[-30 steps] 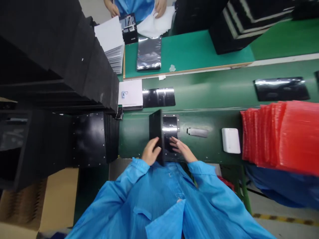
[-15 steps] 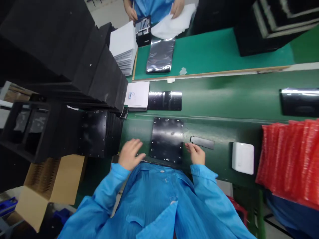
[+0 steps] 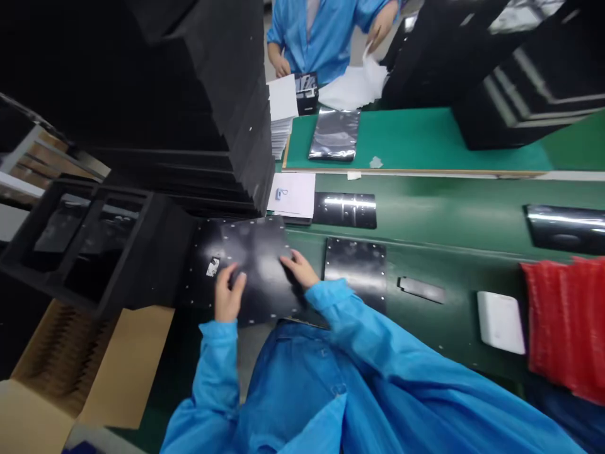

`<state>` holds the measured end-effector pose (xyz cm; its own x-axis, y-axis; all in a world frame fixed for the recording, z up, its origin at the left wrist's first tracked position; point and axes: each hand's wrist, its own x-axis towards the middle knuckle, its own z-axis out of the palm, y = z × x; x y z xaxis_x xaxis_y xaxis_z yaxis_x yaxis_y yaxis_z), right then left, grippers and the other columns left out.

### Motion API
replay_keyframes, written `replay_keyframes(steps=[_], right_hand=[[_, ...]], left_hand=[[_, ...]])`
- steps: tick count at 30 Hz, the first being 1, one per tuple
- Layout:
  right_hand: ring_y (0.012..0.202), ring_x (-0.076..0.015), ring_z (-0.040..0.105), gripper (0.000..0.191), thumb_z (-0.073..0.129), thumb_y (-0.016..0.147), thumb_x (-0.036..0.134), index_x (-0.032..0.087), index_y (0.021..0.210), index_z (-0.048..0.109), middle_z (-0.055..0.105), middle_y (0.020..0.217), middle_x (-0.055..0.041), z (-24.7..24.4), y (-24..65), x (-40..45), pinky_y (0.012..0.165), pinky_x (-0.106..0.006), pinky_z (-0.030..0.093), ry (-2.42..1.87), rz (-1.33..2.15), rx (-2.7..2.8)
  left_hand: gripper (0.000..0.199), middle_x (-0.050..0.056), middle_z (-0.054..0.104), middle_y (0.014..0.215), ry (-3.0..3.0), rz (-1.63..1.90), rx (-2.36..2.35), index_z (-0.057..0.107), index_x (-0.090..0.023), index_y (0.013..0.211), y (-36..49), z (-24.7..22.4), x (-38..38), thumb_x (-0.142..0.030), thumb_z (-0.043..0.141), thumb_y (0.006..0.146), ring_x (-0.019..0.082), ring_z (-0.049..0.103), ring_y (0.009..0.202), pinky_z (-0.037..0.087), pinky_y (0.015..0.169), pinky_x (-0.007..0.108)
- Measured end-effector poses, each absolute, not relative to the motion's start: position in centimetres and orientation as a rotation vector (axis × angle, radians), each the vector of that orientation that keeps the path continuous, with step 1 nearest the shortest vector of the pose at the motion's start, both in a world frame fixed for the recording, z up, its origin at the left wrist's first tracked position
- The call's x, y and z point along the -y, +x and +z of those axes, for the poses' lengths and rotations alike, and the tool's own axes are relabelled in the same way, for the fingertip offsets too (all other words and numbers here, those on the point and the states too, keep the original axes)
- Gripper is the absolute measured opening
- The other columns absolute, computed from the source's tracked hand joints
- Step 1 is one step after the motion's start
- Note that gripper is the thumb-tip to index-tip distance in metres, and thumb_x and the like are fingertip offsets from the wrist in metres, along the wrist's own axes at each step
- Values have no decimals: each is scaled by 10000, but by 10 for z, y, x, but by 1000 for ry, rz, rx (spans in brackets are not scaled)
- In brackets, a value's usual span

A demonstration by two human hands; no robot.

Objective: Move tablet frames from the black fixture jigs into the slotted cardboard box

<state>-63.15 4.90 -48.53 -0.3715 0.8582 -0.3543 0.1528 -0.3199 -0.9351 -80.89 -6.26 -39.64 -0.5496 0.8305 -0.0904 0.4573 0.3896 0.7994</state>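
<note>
Nearest us, our blue sleeves (image 3: 220, 359) reach forward, and an open cardboard box (image 3: 130, 362) sits low on the left. Our left hand (image 3: 228, 295) and right hand (image 3: 301, 270) grip a studded black panel (image 3: 262, 268) by its opposite edges, the left thumb lying over its face. We have this panel slightly askew at the left end of the bench, overlapping a pile of similar panels (image 3: 201, 287) that shows a torn white label (image 3: 213, 267). To the right, another black sheet (image 3: 357, 268) lies flat on the green bench (image 3: 454, 265); past it we see a slim grey tool (image 3: 421, 290), a white case (image 3: 500, 321) and red bags (image 3: 567, 328). Farther off, a white paper (image 3: 292, 194) adjoins a glossy dark piece (image 3: 346, 210). Beyond, on a green mat (image 3: 401, 139), rests a shiny black packet (image 3: 334, 133); farthest, facing us, a co-worker (image 3: 314, 38) in blue handles white sheets (image 3: 352, 87).
</note>
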Motion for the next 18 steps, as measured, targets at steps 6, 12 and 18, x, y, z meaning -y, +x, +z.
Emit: replay_keyframes(steps=[6, 12, 18], right_hand=[[1011, -300, 605, 508, 619, 624, 530, 167, 980, 635, 681, 996, -111, -526, -461, -40, 956, -473, 451, -1937, 1186, 1279], [987, -301, 630, 562, 615, 655, 557, 189, 1078, 654, 690, 1027, -106, -536, -383, -22, 890, -460, 493, -1853, 1202, 1227], [1301, -378, 394, 649, 579, 765, 545, 165, 1290, 534, 492, 1387, -167, -547, -290, -29, 1030, -552, 341, -1925, 705, 1832]], left_hand=[[380, 113, 698, 1044, 785, 846, -1737, 700, -154, 987, -679, -464, 20, -471, 545, 846, 242, 642, 1014, 536, 827, 340], [342, 129, 717, 962, 857, 692, -1777, 701, -135, 913, -617, -498, -25, -434, 549, 844, 258, 664, 963, 538, 856, 411], [563, 144, 423, 1463, 1534, 284, -1775, 579, -205, 1272, -553, -494, -15, -435, 658, 764, 325, 348, 1376, 274, 1140, 520]])
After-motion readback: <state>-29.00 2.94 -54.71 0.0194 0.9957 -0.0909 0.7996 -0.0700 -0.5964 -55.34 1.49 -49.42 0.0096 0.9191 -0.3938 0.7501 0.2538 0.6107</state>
